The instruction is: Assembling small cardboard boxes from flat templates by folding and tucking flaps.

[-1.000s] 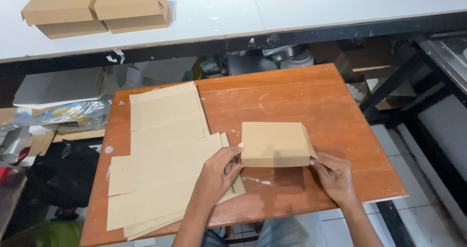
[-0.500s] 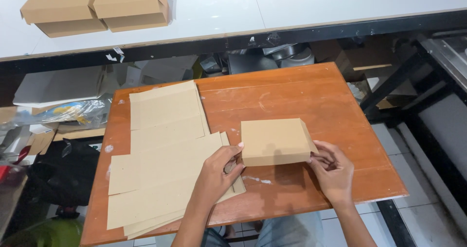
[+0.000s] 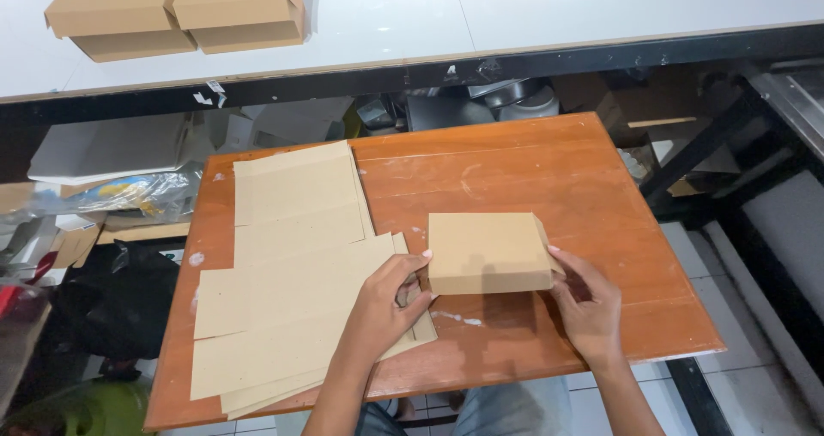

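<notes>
1 small brown cardboard box [image 3: 487, 251], folded shut, sits on the wooden board, left hand [image 3: 386, 299] & right hand [image 3: 588, 303] touching its sides. Stack of flat tan box blanks [image 3: 292, 290] just left of it. 2 closed brown boxes [image 3: 180, 11] side by side on white table, top left.

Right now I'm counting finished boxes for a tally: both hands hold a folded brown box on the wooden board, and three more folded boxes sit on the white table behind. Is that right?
Not quite. The head view shows two folded boxes on the white table, not three. The rest holds: the left hand and right hand grip the folded brown box on the wooden board.
</notes>
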